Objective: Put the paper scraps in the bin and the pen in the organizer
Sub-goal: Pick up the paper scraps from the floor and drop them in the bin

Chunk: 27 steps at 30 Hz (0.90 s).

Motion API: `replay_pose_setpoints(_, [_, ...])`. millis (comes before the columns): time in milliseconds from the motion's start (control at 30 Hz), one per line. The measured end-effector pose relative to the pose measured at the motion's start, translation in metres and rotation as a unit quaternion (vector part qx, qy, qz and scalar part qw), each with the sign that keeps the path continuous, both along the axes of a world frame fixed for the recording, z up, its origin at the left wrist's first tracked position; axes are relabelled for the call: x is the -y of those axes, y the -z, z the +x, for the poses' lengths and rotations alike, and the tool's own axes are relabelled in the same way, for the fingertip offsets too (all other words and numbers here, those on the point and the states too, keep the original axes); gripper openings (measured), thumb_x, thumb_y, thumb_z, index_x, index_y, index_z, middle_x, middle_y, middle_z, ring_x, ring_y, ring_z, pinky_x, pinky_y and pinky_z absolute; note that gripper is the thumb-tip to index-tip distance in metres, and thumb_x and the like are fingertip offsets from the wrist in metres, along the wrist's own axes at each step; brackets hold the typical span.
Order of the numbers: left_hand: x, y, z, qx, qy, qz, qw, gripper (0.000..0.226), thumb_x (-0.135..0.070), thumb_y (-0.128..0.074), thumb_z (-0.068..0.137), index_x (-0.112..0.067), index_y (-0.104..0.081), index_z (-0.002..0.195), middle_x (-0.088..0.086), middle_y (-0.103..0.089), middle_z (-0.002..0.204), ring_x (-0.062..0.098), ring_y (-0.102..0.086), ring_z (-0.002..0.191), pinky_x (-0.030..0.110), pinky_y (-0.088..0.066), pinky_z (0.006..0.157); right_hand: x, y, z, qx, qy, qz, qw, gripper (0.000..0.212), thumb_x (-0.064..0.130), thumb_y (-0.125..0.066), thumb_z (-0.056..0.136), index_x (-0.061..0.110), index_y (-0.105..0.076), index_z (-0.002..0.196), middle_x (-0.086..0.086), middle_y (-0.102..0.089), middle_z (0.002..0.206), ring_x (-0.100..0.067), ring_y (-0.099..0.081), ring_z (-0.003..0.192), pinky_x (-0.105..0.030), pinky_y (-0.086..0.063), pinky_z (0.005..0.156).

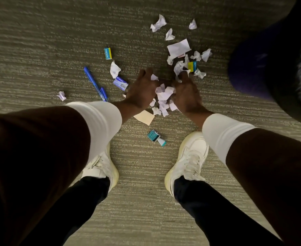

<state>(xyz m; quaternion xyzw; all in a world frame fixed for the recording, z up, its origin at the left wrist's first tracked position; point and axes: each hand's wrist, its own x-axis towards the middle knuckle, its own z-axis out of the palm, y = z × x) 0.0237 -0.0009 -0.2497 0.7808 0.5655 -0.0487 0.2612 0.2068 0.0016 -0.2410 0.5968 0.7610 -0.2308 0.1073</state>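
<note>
Both hands reach down to the carpet [39,41] at the middle of the frame, palms turned toward each other. The left hand [141,93] and the right hand [187,96] are each curled partway, and between them they cup a bundle of paper scraps [163,96]; this looks like a scooping hold, chosen to lift many small pieces at once instead of 1 at a time. Some pieces hang loose at the lower edge of the bundle and may drop when it is lifted.

More crumpled paper [179,47] lies scattered above the hands toward the upper right, with 1 stray ball [61,95] far out at the left and another piece [115,69] near the pen. The blue pen [95,84] lies untouched on the carpet left of the hands, slanting down to the right. Small printed boxes [108,53] and a tan slip [144,117] sit among the litter.

At the right edge stands a dark bin [252,68] with a liner; its mouth runs out of the frame, so what it holds cannot be told. It stands near the pile, a short carry for the scoop. No organizer is in view.
</note>
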Motion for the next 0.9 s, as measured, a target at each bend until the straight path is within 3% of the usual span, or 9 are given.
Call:
replay_pose_setpoints(100, [0.001,-0.014,0.000,0.019,-0.065,-0.012,0.998,0.018,-0.005,-0.061,0.082,-0.006,-0.075,0.094,0.026,-0.060,0.122,0.046,-0.061,0.098,0.050,-0.055,0.084,0.009,-0.007,0.003,-0.029,0.028,-0.016,0.999,0.037,0.012,-0.074,0.083,0.009,-0.068,0.120,-0.018,-0.066,0.126,-0.037,-0.063,0.117,-0.040,-0.055,0.096])
replay_pose_setpoints(267, [0.003,-0.052,0.000,0.037,-0.125,-0.028,0.991,0.014,-0.011,-0.061,0.086,-0.007,-0.072,0.094,0.023,-0.059,0.119,0.044,-0.061,0.101,0.045,-0.053,0.088,0.016,-0.050,0.003,-0.098,0.118,0.006,0.988,0.024,0.007,-0.077,0.082,0.009,-0.074,0.106,-0.006,-0.068,0.106,-0.022,-0.067,0.090,-0.029,-0.054,0.080])
replay_pose_setpoints(367, [0.003,-0.085,0.007,0.041,-0.165,-0.038,0.985,0.019,-0.006,-0.060,0.088,-0.005,-0.075,0.100,0.023,-0.059,0.118,0.043,-0.062,0.101,0.038,-0.048,0.087,0.018,-0.082,0.007,-0.112,0.179,-0.007,0.977,0.017,0.007,-0.072,0.086,0.005,-0.076,0.103,-0.016,-0.069,0.104,-0.035,-0.066,0.094,-0.039,-0.053,0.081])
replay_pose_setpoints(467, [0.004,-0.123,0.016,0.057,-0.222,-0.049,0.972,0.025,0.000,-0.063,0.086,-0.005,-0.077,0.106,0.025,-0.062,0.113,0.042,-0.065,0.096,0.038,-0.049,0.078,0.023,-0.119,0.014,-0.082,0.246,-0.056,0.964,0.023,0.009,-0.068,0.088,0.008,-0.075,0.110,-0.019,-0.069,0.114,-0.037,-0.064,0.106,-0.034,-0.049,0.088])
replay_pose_setpoints(600, [0.004,-0.177,0.040,0.067,-0.257,-0.042,0.963,0.020,-0.004,-0.068,0.083,-0.004,-0.078,0.101,0.027,-0.065,0.104,0.043,-0.066,0.092,0.037,-0.049,0.073,0.029,-0.167,0.029,-0.119,0.271,-0.001,0.955,0.032,0.008,-0.075,0.074,0.016,-0.081,0.105,-0.015,-0.072,0.102,-0.032,-0.071,0.085,-0.029,-0.053,0.079])
replay_pose_setpoints(700, [-0.004,-0.217,0.068,0.077,-0.267,-0.043,0.960,0.014,-0.010,-0.071,0.084,-0.004,-0.077,0.094,0.027,-0.067,0.099,0.042,-0.066,0.091,0.036,-0.046,0.072,0.029,-0.204,0.045,-0.131,0.314,0.000,0.940,0.025,0.016,-0.078,0.077,0.020,-0.082,0.101,-0.013,-0.072,0.096,-0.029,-0.070,0.082,-0.027,-0.048,0.080])
replay_pose_setpoints(800, [-0.013,-0.252,0.101,0.106,-0.276,-0.048,0.954,0.018,-0.015,-0.070,0.086,-0.008,-0.079,0.100,0.022,-0.073,0.100,0.039,-0.069,0.093,0.034,-0.046,0.075,0.028,-0.235,0.063,-0.141,0.350,0.024,0.926,0.019,0.016,-0.080,0.076,0.019,-0.082,0.094,-0.012,-0.072,0.092,-0.030,-0.069,0.081,-0.027,-0.042,0.075])
replay_pose_setpoints(900, [-0.024,-0.279,0.136,0.146,-0.279,-0.049,0.948,0.011,-0.016,-0.069,0.085,-0.012,-0.078,0.091,0.013,-0.078,0.091,0.035,-0.072,0.089,0.028,-0.040,0.069,0.022,-0.261,0.086,-0.148,0.389,0.048,0.908,0.019,0.015,-0.081,0.075,0.018,-0.081,0.093,-0.012,-0.070,0.093,-0.029,-0.067,0.081,-0.027,-0.040,0.073])
